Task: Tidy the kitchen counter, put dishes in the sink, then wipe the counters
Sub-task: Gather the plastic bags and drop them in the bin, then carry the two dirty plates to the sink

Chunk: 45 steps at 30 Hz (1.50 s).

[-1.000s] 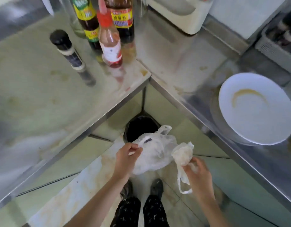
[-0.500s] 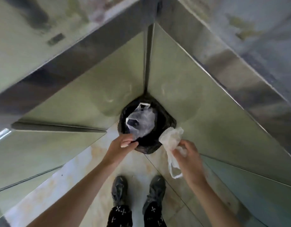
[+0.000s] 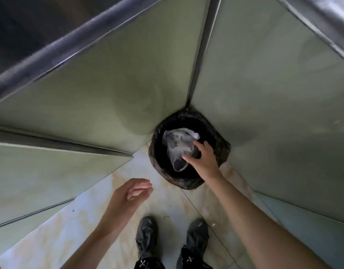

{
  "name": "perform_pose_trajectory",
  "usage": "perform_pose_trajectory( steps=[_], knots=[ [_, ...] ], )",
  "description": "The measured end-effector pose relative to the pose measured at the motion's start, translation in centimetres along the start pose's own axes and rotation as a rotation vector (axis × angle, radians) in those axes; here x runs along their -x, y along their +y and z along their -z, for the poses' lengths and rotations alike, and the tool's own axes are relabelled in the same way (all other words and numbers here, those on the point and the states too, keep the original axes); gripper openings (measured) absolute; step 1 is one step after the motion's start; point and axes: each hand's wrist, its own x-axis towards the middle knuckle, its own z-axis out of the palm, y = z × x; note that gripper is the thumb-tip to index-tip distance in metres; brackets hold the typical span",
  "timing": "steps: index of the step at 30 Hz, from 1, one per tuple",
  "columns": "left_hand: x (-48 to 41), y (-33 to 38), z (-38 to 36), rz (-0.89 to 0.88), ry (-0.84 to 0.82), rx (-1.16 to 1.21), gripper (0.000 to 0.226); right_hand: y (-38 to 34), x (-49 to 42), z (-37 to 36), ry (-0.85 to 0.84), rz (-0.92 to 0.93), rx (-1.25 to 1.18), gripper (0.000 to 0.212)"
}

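Note:
A black-lined trash bin (image 3: 222,150) stands on the floor in the corner under the steel counters. A crumpled clear plastic bag (image 3: 177,142) lies in its mouth, one handle loop hanging down. My right hand (image 3: 203,158) reaches over the bin with thumb and fingers spread, the fingertips against the bag. My left hand (image 3: 132,193) hovers low over the floor tiles, left of the bin, fingers loosely curved and holding nothing.
Green cabinet panels (image 3: 109,94) close in on the left and right of the bin. The steel counter edge (image 3: 50,61) runs overhead at the top left. My two dark shoes (image 3: 147,235) stand on the pale tiled floor (image 3: 89,220) just behind the bin.
My left hand dropped its bag into the bin and pulled back, now holding nothing. My right hand carried the second bag over the bin's mouth and its fingers spread. The camera dipped lower.

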Motion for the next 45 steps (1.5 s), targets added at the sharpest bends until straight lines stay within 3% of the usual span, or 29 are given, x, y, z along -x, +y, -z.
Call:
perform_pose_trajectory(
  steps=[2, 6, 15, 20, 22, 25, 29, 32, 35, 39, 40, 45],
  knots=[
    [0.4, 0.7, 0.1, 0.000, 0.010, 0.008, 0.014, -0.2, 1.2, 0.7, -0.024, -0.052, -0.069, 0.052],
    [3.0, 4.1, -0.1, -0.019, -0.015, 0.017, 0.012, -1.3, 7.0, 3.5, -0.063, -0.082, -0.089, 0.046],
    [16.3, 17.9, 0.2, -0.070, -0.108, -0.019, 0.016, -11.1, 25.7, 12.8, 0.085, -0.035, -0.126, 0.024],
    [23.1, 23.3, -0.7, -0.102, -0.163, -0.088, 0.028, -14.6, 35.5, 17.0, 0.081, 0.024, -0.197, 0.020],
    [25.1, 24.2, -1.4, -0.131, -0.174, -0.122, 0.020, -14.6, 38.3, 18.7, 0.083, -0.002, -0.223, 0.024],
    [27.1, 25.1, -3.2, -0.165, -0.215, -0.122, 0.013, -13.7, 40.8, 22.0, 0.197, -0.051, -0.256, 0.013],
    [27.8, 27.5, -5.8, -0.165, -0.326, -0.153, 0.022, -12.1, 42.6, 26.8, 0.430, -0.117, -0.410, 0.026],
    [26.8, 30.6, -8.2, -0.171, -0.428, -0.206, 0.032, -12.4, 43.0, 29.6, 0.553, -0.126, -0.494, 0.021],
    [24.4, 34.4, -11.6, -0.172, -0.482, -0.270, 0.023, -12.4, 41.7, 32.1, 0.698, -0.182, -0.634, 0.020],
    [22.2, 39.1, -17.0, -0.075, -0.419, -0.163, 0.020, -12.3, 40.5, 34.1, 0.832, -0.270, -0.743, 0.015],
    [21.9, 39.9, -18.1, -0.058, -0.398, -0.184, 0.012, -12.2, 40.5, 34.0, 0.852, -0.278, -0.746, 0.018],
    [19.1, 40.3, -20.3, -0.066, -0.359, -0.386, 0.022, -11.5, 41.0, 33.2, 0.988, -0.318, -0.874, 0.008]
  ],
)
